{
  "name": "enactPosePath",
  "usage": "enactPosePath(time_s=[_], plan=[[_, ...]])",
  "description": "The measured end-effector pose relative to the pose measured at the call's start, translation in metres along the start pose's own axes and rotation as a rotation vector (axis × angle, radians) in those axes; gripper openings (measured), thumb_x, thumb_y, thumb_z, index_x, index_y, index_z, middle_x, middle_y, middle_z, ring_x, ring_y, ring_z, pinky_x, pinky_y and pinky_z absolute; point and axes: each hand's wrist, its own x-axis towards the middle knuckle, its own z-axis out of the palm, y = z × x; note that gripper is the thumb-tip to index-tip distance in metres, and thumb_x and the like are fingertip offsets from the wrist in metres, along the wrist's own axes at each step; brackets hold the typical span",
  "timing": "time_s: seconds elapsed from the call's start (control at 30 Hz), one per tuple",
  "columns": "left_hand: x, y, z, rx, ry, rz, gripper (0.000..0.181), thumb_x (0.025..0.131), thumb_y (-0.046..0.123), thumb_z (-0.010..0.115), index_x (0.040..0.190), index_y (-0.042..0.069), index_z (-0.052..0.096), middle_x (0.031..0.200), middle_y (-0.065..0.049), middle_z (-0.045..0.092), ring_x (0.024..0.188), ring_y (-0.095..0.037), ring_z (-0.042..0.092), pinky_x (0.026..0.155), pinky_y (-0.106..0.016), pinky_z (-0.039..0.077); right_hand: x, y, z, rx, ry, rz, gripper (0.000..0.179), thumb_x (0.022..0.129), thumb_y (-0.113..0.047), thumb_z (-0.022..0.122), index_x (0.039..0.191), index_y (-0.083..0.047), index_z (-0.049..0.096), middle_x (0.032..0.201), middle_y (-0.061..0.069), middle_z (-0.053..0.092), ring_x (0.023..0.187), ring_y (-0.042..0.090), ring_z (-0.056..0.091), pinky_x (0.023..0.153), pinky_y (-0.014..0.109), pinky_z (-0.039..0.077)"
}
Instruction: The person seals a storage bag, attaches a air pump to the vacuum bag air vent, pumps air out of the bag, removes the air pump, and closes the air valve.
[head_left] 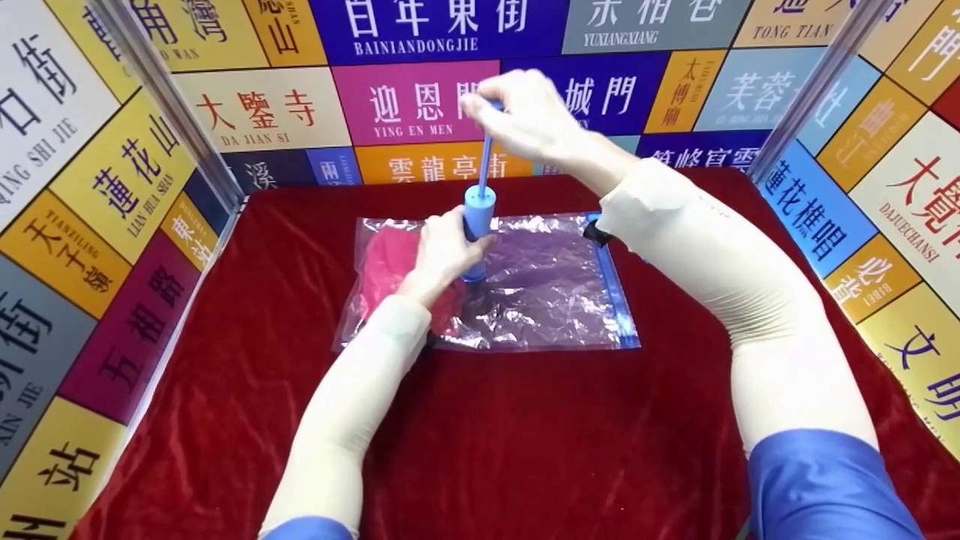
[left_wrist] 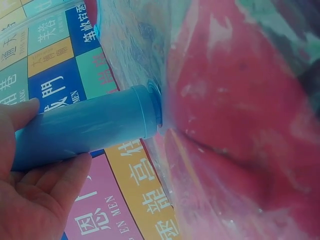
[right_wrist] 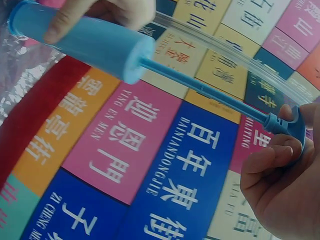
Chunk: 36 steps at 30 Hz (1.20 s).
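Gripping the pump [head_left: 481,214] (blue) are both hands [head_left: 444,249] [head_left: 529,112].

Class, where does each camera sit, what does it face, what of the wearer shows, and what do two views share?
Head: on the head, facing forward and down at pump and bag; left hand, right hand and sleeves show.
Left wrist: on that wrist, facing the pump's end at the bag; left fingers show.
Right wrist: on that wrist, facing rod and pump; both hands show.
Head and right wrist share the rod.
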Motion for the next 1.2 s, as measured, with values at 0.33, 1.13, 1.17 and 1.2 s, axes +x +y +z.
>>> enactPosePath(time_s=[0.33,1.13,1.17,1.2], plan=[[0.002,0.001,-0.002,-0.010,0.005,-0.008,0.047,0.094,0.040,0.091,0.129,0.012,0.075,0.116,-0.013,0.085,0.107,-0.033,0.082,0.097,-0.046,0.069,0.007,-0.023,-0.026,0.001,0.165,-0.119,0.049,0.112,-0.037,0.061,0.065,-0.031,0.047,0.058,-0.018,0.040,0.056,0.002,0.034,0.060,0.023,0.027],[-0.001,0.001,-0.001,-0.013,0.004,0.022,0.050,0.094,0.040,0.091,0.131,0.010,0.075,0.117,-0.014,0.085,0.106,-0.034,0.083,0.097,-0.046,0.070,0.011,-0.014,-0.017,0.042,0.175,-0.041,0.049,0.116,-0.042,0.056,0.071,-0.028,0.043,0.063,-0.012,0.038,0.057,0.004,0.033,0.058,0.024,0.024],[-0.001,0.001,0.000,-0.011,0.003,0.019,0.050,0.094,0.040,0.091,0.131,0.010,0.075,0.117,-0.014,0.085,0.106,-0.034,0.083,0.097,-0.046,0.070,0.010,-0.014,-0.016,0.042,0.169,-0.037,0.049,0.116,-0.042,0.056,0.071,-0.028,0.044,0.063,-0.012,0.039,0.058,0.005,0.034,0.058,0.024,0.025],[-0.001,0.001,0.000,-0.011,0.002,0.017,0.050,0.094,0.040,0.091,0.131,0.010,0.075,0.117,-0.014,0.085,0.106,-0.034,0.083,0.097,-0.046,0.070,0.010,-0.014,-0.014,0.043,0.163,-0.032,0.048,0.116,-0.043,0.056,0.071,-0.028,0.045,0.063,-0.012,0.041,0.058,0.005,0.036,0.059,0.024,0.027]])
